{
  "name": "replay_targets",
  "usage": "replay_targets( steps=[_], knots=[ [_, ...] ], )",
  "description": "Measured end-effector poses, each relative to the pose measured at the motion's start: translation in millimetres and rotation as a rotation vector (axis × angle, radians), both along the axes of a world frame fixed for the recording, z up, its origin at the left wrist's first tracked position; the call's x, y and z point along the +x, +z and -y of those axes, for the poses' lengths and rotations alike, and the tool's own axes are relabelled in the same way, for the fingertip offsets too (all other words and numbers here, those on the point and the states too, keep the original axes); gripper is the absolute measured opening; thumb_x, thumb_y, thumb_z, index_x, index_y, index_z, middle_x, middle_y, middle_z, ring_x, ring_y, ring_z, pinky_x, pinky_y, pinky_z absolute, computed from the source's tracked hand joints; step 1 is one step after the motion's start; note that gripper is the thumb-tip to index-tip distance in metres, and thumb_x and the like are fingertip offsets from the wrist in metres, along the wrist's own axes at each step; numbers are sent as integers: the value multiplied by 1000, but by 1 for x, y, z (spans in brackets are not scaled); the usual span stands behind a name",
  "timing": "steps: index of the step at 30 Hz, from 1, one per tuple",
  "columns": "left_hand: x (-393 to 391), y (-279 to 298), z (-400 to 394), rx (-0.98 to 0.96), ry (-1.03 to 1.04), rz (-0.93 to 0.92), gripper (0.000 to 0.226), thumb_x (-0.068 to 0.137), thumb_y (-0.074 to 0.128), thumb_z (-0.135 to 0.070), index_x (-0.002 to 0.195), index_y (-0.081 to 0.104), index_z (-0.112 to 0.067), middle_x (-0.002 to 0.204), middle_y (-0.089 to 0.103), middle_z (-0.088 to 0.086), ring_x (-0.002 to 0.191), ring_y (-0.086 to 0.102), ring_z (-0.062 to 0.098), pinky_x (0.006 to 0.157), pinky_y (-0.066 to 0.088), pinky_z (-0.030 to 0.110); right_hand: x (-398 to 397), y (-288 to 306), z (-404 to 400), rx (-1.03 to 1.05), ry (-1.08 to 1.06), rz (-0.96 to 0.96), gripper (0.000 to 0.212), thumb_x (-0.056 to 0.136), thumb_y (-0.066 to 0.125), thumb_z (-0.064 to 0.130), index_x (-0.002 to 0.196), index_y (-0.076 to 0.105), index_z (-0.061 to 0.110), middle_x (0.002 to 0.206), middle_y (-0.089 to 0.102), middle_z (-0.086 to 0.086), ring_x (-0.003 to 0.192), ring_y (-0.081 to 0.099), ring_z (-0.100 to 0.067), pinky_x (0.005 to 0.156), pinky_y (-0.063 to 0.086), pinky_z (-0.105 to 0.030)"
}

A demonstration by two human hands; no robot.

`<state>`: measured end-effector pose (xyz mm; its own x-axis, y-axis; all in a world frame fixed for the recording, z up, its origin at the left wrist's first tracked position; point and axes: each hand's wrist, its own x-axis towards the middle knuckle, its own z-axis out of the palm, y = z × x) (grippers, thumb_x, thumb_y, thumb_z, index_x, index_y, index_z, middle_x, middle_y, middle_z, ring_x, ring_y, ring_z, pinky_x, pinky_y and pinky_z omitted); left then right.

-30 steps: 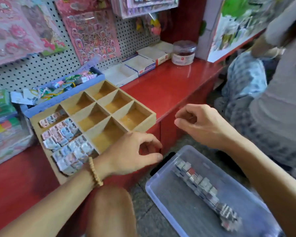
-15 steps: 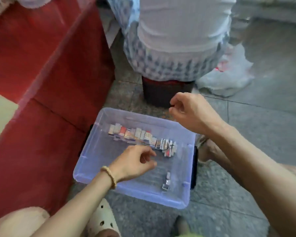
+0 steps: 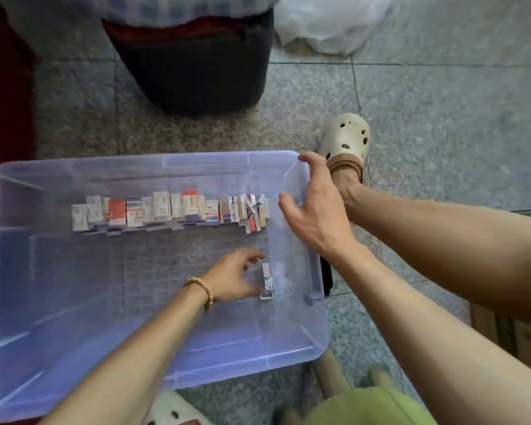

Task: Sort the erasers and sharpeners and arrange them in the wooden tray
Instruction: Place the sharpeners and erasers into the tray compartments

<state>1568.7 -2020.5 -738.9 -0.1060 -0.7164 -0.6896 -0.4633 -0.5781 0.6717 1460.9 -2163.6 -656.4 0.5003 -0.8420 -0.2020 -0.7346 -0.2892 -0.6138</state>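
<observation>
Left hand [image 3: 233, 279] now down in bin [image 3: 74, 348], fingers wide, reaching small packs [image 3: 267, 280] at 3 o'clock. Right hand [image 3: 316, 210] spread wide, holding nothing. Next grab coming.

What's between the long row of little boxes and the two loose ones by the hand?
Nothing: only bare bin floor separates the row from the loose pieces, in the head view.

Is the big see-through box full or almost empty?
Almost empty. The clear box holds one row of small packs and two loose pieces; the rest is bare floor.
</observation>
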Motion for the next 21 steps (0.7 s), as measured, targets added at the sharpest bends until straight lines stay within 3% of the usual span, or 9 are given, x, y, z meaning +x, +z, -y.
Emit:
replay_targets(
  steps=[4, 6, 8, 11, 13, 15, 17, 21],
  knots=[
    [-14, -39, 7, 78, -44, -112, 87, 75, 83, -10, 147, 35, -17, 146, 41, 2, 123, 49, 16, 96, 43, 22, 8, -16, -6, -63, -68, 76, 63, 83, 64, 16, 140, 37, 10, 132, 52, -7, 111, 56, -24, 92, 46, -36],
    [-22, -49, 10, 85, -68, -118, 92, 75, 83, -10, 150, 30, -16, 140, 42, -1, 109, 51, 16, 82, 43, 14, 8, -19, -6, -87, -78, 89, 63, 82, 64, 16, 139, 39, 9, 129, 54, -8, 108, 58, -25, 92, 46, -37],
    [-30, -58, 10, 78, -90, -116, 90, 76, 83, -15, 148, 30, -12, 133, 46, -1, 101, 54, 17, 79, 45, 16, 8, -20, -6, -99, -83, 94, 62, 82, 63, 15, 139, 40, 8, 128, 55, -8, 105, 59, -25, 90, 47, -37],
    [-37, -72, 4, 91, -113, -123, 69, 77, 82, -18, 133, 43, -11, 107, 54, -3, 87, 59, 16, 83, 53, 34, 8, -21, -6, -101, -82, 91, 61, 82, 62, 16, 139, 41, 9, 127, 55, -7, 91, 61, -24, 85, 47, -34],
    [-39, -79, -1, 65, -139, -119, 39, 78, 80, -18, 109, 55, -15, 90, 50, -9, 75, 53, 5, 74, 47, 24, 8, -22, -6, -97, -89, 86, 60, 82, 61, 17, 138, 40, 11, 123, 57, -6, 78, 54, -18, 77, 47, -33],
    [-42, -85, -4, 65, -139, -119, 30, 78, 79, -21, 90, 52, -26, 84, 44, -12, 68, 44, -1, 65, 36, 14, 8, -23, -7, -92, -96, 91, 59, 83, 59, 17, 138, 40, 13, 115, 59, -7, 70, 46, -14, 71, 45, -32],
    [-44, -88, -5, 57, -137, -118, 29, 79, 78, -23, 84, 50, -31, 81, 46, -15, 67, 44, -1, 62, 33, 12, 8, -22, -8, -93, -100, 98, 58, 82, 58, 17, 138, 40, 13, 115, 59, -7, 71, 51, -18, 72, 46, -34],
    [-47, -88, -6, 46, -128, -113, 20, 82, 74, -23, 92, 56, -26, 84, 52, -18, 72, 49, -2, 66, 37, 12, 9, -21, -8, -109, -100, 106, 58, 83, 57, 16, 138, 40, 14, 122, 58, -7, 87, 60, -23, 81, 49, -39]
  ],
)
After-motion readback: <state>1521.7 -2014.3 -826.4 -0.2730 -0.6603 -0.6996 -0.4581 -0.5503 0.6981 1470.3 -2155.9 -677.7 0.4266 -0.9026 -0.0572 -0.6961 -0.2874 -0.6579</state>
